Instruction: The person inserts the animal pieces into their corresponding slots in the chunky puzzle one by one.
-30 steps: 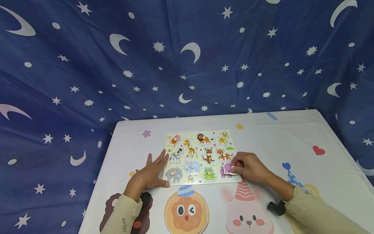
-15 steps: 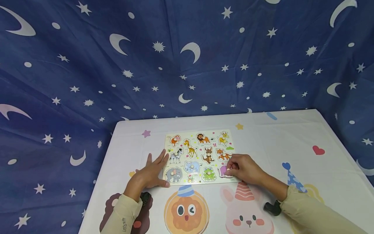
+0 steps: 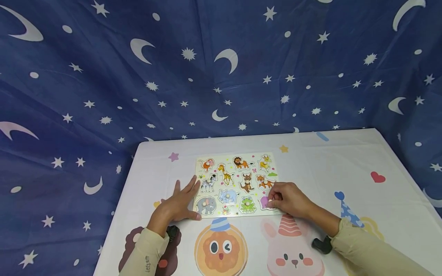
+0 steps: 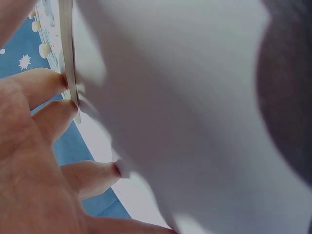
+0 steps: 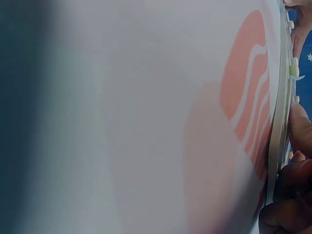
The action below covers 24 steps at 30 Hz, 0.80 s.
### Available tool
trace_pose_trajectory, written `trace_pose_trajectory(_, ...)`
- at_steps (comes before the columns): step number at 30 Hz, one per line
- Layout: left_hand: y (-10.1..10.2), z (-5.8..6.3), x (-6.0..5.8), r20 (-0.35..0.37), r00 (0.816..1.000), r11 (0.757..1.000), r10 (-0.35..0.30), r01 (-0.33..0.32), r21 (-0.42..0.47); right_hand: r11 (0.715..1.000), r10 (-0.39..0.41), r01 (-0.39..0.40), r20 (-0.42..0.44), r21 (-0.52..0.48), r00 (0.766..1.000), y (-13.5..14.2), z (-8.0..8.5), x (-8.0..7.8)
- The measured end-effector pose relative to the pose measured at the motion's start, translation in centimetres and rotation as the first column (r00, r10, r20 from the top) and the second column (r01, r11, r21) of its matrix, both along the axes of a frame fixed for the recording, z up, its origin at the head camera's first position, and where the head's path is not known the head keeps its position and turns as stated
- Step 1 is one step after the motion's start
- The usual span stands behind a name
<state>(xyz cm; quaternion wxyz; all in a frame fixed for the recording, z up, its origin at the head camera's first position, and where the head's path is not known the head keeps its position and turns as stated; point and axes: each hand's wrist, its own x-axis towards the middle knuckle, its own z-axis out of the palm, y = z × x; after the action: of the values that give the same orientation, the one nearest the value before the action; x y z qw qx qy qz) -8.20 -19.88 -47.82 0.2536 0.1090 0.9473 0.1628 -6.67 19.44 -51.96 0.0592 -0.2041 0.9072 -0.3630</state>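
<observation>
A pale animal puzzle board (image 3: pixel 222 159) lies flat on the table, with knobbed animal pieces set in its recesses. My left hand (image 3: pixel 177 205) is at the board's left edge with fingers spread; in the left wrist view two fingertips touch the board's side (image 4: pixel 68 53) and others rest on the cloth. At the lower right corner my right hand (image 3: pixel 289 197) pinches a purple animal puzzle piece (image 3: pixel 264 202) by its knob. The piece sits at its recess, partly covered by the fingers. Beside it are the frog piece (image 3: pixel 247 204) and the tiger piece (image 3: pixel 265 182).
A white tablecloth (image 3: pixel 345 165) printed with cartoon faces and shapes covers the table. Behind it hangs a blue curtain (image 3: pixel 193 34) with moons and stars. Black devices (image 3: pixel 322 245) show at both sleeve cuffs.
My right hand has moved slightly left and down, bringing the purple puzzle piece from tilted over its recess to flat at it. The left hand has stayed at the board's edge.
</observation>
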Motion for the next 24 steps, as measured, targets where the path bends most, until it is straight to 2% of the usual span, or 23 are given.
trace_pose_trajectory(6,-0.03,-0.08,-0.12,-0.002,1.0,1.0,-0.002,0.002,0.0,1.0,-0.006,0.006,0.037,0.019,0.999,0.08,0.03,-0.03)
trace_pose_trajectory(15,0.0,0.04,-0.06,0.006,1.0,1.0,0.005,-0.005,0.0,1.0,-0.008,0.008,-0.005,-0.005,1.0,0.04,-0.4,0.07)
trace_pose_trajectory(24,-0.03,0.21,0.05,0.005,1.0,1.0,0.007,-0.007,0.008,1.0,-0.008,0.008,-0.007,0.02,1.0,0.01,-0.48,0.1)
